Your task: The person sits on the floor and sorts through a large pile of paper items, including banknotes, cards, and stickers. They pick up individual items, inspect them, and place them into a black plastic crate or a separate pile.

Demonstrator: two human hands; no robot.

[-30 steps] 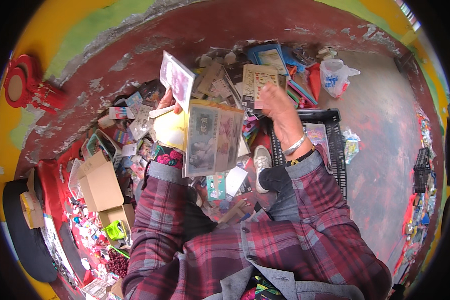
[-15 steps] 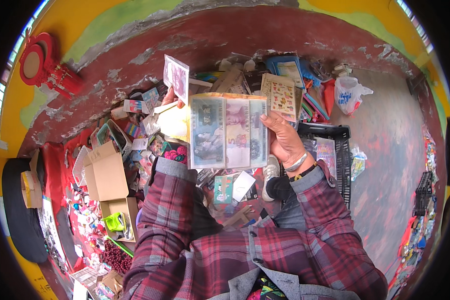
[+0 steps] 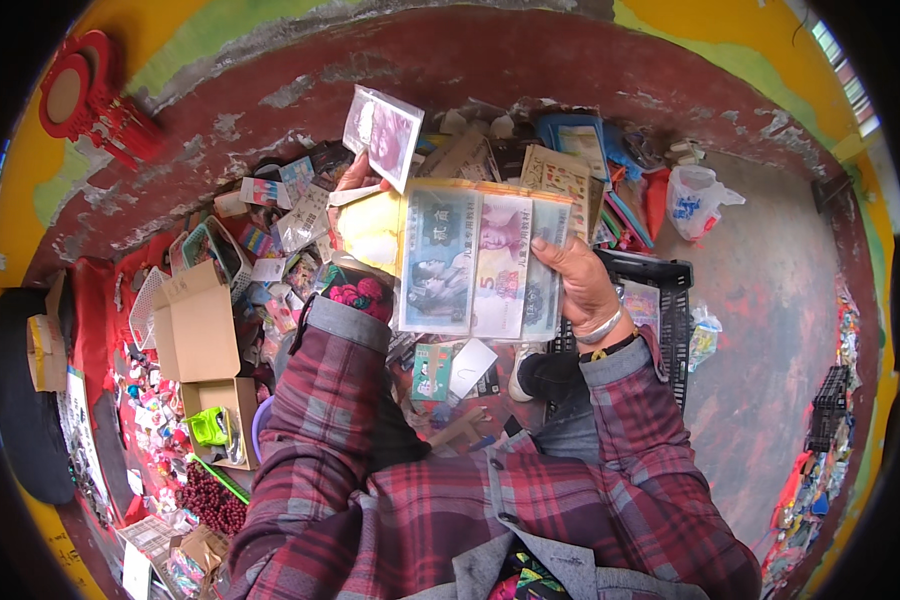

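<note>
A flat clear sleeve (image 3: 487, 263) of blue and pink notes (image 3: 500, 285) is held slightly tilted; by its upper left corner, a smaller purplish packet (image 3: 384, 137) slants.

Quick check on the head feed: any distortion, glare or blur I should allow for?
Head view: the maroon wall bends into an arc, with black corners; head view: the slatted opening at upper right is nearly white; head view: the clear packet in the right hand looks fairly sharp, the right-rim clutter softer.
</note>
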